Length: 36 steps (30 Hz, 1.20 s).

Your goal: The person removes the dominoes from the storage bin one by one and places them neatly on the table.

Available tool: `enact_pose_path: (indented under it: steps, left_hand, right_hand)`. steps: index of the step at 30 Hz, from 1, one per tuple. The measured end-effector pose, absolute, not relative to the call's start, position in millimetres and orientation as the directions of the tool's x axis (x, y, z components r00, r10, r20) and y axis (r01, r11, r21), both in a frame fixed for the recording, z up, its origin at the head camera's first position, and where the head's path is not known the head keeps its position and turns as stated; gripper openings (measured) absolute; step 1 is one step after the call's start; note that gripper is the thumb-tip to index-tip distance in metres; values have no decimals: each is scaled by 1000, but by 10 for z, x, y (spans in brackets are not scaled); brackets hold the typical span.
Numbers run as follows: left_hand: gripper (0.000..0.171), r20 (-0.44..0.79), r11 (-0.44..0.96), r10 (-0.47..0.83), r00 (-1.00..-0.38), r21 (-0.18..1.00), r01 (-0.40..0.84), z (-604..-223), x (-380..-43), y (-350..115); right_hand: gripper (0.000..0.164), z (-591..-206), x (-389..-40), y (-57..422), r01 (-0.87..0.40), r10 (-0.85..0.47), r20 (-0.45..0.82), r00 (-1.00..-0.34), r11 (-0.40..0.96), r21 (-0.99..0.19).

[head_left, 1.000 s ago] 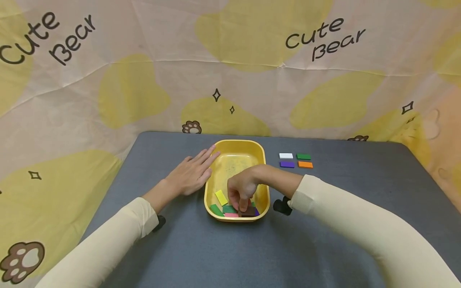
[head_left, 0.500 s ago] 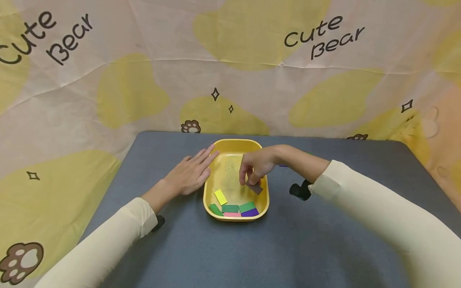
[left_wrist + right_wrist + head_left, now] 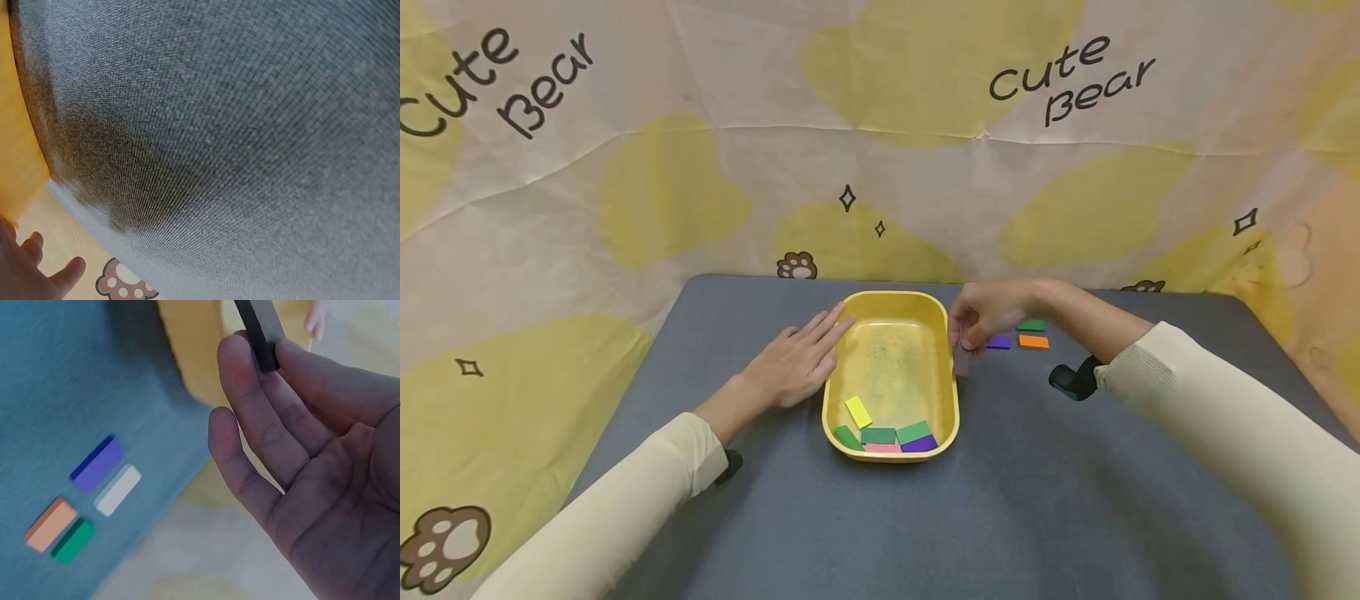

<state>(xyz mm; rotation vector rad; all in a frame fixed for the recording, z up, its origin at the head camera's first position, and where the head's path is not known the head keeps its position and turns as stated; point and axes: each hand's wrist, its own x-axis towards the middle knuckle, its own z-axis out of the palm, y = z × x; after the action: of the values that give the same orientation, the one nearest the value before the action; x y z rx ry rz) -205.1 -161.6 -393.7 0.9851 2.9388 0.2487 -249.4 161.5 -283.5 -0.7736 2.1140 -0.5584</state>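
Here, right hand: in the head view the right hand (image 3: 988, 315) is right of centre, beside the tray's upper right side; its grip is narrow, pinching a dark brown block (image 3: 962, 362) between thumb and fingers, while in the right wrist view the lower fingers extend away from the block.
Held piece: the dark brown block hangs tilted down from the fingertips, overlapping the tray's right rim in the head view; whether it touches that rim, I cannot tell.
Left hand: the left hand (image 3: 793, 367) lies left of centre, fingers straight, grip wide, fingertips at the tray's upper left rim.
Tray: the yellow tray (image 3: 883, 350) sits mid-frame on the grey counter (image 3: 850, 525), its long sides running up the picture.
Blocks inside: all gather towards the tray's bottom edge; a yellow block (image 3: 858, 412) lies slanted uppermost at left; a green block (image 3: 848, 437) fills the lower left corner; a dark green block (image 3: 878, 436) lies just above a pink block (image 3: 882, 448); at lower right a second green block (image 3: 913, 432) lies just above a purple block (image 3: 919, 444).
Blocks outside: right of the tray, on the counter, a violet block (image 3: 98, 464), a white block (image 3: 117, 489), an orange block (image 3: 51, 524) and an emerald block (image 3: 73, 540) form two pairs; the right hand hides the white one in the head view.
Backdrop: patterned cloth (image 3: 880, 75) spans the upper frame.
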Motion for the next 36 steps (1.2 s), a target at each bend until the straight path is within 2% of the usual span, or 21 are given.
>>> enact_pose_path:
  steps: [10,16,36]
  left_hand:
    - [57,25,786,599,-800,172,594,-3926,-2042,-1619]
    - [57,20,788,599,-801,168,593,-3924,-2039,-1612]
    - [57,16,786,603,-797,161,597,-3936,-2064,-1607]
  right_hand:
    - [11,-2881,-2528,1928,-231,-629,-559,-541,750,-620]
    - [11,-2985,-2520,2086,-187,-592,-592,-546,776,-603]
    - [8,-3501,-2452,2471,-7,-544,-566,-619,725,-689]
